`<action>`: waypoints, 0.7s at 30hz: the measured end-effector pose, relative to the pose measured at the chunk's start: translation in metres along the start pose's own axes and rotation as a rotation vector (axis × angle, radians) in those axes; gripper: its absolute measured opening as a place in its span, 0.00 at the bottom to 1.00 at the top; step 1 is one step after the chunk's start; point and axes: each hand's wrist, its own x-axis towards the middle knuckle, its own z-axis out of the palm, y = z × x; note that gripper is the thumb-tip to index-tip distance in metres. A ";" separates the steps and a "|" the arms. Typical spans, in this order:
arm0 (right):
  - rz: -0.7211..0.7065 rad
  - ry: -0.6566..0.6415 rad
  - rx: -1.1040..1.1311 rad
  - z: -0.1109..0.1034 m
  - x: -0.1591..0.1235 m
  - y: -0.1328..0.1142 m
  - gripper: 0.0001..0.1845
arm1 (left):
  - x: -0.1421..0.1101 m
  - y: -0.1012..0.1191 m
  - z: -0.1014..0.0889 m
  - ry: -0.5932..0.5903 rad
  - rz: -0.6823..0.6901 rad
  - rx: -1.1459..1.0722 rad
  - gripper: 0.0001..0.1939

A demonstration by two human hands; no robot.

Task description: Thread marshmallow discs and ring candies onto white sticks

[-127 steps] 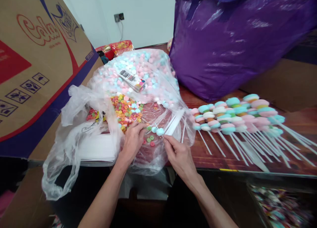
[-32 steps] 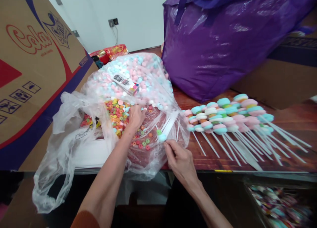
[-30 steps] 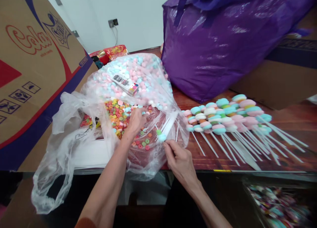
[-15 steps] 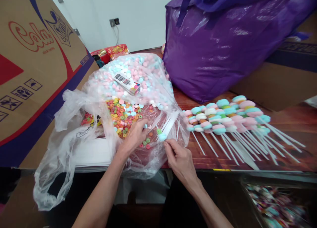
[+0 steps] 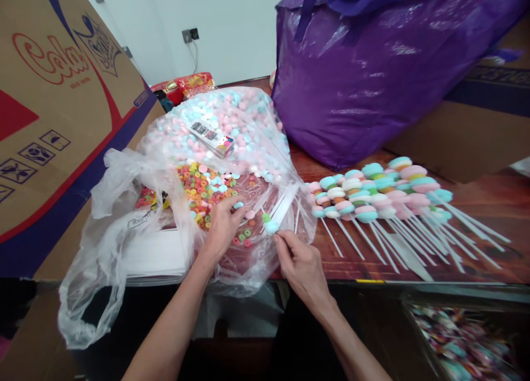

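Note:
My left hand (image 5: 223, 223) pinches a small blue marshmallow (image 5: 238, 205) between thumb and fingertips, just over the loose candy. Close to its right lies a pink marshmallow (image 5: 249, 215). My right hand (image 5: 300, 262) is closed at the near end of a lollipop stick that its fingers mostly hide. On that stick sit a blue marshmallow (image 5: 271, 227) and a green gummy ring (image 5: 265, 218). Several gummy rings (image 5: 199, 196) in orange, yellow, red and green lie spread on the clear plastic bag (image 5: 244, 270). Loose white sticks (image 5: 285, 204) rest beyond my right hand.
Finished-looking marshmallow skewers (image 5: 372, 196) lie in rows at the right, a knife (image 5: 409, 257) among their sticks. A bag of marshmallows (image 5: 248, 116) carries a stack of printed labels (image 5: 209, 138). Behind stands a purple bag (image 5: 351, 83); a carton (image 5: 74, 121) rises at the left.
My left hand has shifted slightly left, and the blue marshmallow in its fingertips shows more clearly. The pink marshmallow now shows beside it. My right hand stays nearly still with the stick.

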 end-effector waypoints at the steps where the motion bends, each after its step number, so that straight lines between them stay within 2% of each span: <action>1: -0.001 0.001 0.003 0.000 0.000 0.000 0.12 | 0.002 0.000 0.001 0.007 0.028 0.017 0.12; 6: -0.002 -0.001 0.003 0.001 0.000 0.000 0.12 | -0.001 0.001 0.002 -0.003 0.198 0.180 0.16; 12: 0.007 -0.009 -0.009 0.000 0.000 0.000 0.13 | -0.010 0.000 0.003 0.096 0.311 0.252 0.16; 17: 0.000 -0.010 -0.010 0.000 0.000 0.000 0.12 | -0.012 -0.005 0.011 0.029 0.388 0.206 0.12; 21: 0.003 -0.006 -0.007 0.000 0.000 0.000 0.12 | -0.017 -0.014 0.015 -0.032 0.443 0.244 0.14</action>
